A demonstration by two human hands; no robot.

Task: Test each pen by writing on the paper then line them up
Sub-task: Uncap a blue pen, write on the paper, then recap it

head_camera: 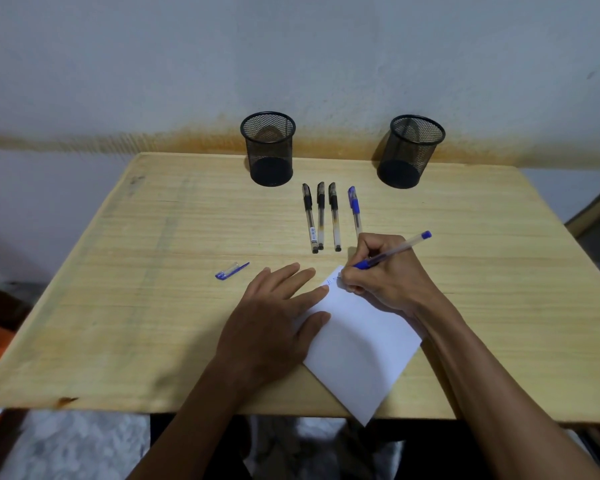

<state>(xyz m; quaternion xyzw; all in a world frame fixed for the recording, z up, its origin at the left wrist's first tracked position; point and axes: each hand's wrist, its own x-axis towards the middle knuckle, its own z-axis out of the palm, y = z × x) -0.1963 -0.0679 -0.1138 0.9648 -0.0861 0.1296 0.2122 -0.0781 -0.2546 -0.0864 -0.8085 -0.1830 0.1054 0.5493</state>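
Standing mesh cups (268, 148), contents unseen

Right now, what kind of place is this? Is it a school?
Probably a plain study or work desk, maybe at home; I can't tell if it's a school. A wooden table stands against a stained wall, with two mesh pen cups and pens beside a paper.

Dim even light, soft shadows, edges warped.
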